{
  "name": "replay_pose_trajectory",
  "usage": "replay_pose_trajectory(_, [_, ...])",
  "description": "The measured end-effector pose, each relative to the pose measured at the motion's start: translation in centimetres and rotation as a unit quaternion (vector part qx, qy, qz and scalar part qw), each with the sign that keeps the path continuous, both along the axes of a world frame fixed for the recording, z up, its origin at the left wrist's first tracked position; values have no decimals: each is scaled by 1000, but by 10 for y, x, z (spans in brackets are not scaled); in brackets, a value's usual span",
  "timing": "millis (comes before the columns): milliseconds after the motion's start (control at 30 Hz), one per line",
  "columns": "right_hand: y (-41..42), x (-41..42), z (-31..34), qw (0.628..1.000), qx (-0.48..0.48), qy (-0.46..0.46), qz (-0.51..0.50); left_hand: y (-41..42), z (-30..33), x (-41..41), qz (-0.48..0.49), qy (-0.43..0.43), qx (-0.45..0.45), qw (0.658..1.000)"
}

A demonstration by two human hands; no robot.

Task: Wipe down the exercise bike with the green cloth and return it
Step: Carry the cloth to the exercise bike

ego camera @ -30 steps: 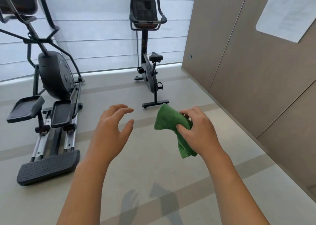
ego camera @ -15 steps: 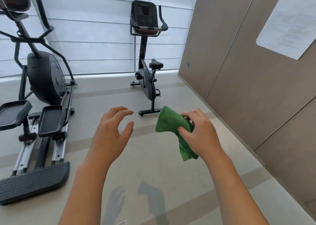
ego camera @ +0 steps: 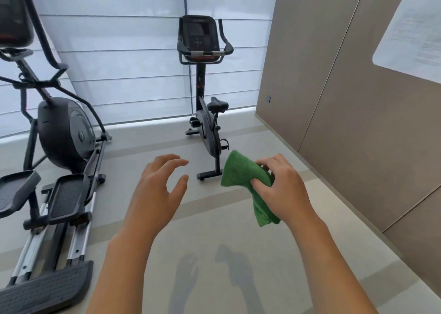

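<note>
Green cloth bunched in my right hand, exercise bike ahead at 12 o'clock.

My right hand (ego camera: 284, 189) grips the green cloth (ego camera: 245, 177), fingers and thumb curled round its middle, both ends sticking out. My left hand (ego camera: 155, 194) hovers with fingers spread, holding nothing. The exercise bike (ego camera: 207, 113) stands by the window blinds (ego camera: 133, 63); an elliptical trainer (ego camera: 59, 146) sits at 9 o'clock.

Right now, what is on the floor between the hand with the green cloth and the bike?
Nothing. The head view shows only bare floor between the right hand, which grips the green cloth, and the exercise bike ahead.
</note>
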State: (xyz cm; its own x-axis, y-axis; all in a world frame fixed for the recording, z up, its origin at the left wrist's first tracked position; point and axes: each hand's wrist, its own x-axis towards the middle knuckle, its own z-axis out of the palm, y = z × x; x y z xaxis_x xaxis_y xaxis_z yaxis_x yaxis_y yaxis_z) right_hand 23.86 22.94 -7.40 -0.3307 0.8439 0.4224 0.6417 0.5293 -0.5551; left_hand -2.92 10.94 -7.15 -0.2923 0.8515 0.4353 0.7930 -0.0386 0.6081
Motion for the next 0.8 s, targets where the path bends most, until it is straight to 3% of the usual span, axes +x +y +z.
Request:
replay_pose_trajectory(500, [191,62,-19,998,-33,45,-19,195,5,54,-26,38,-36,998])
replay_pose_trajectory(800, [270,36,-35,998,-49,36,-34,284,-9,29,-39,37,-45,998])
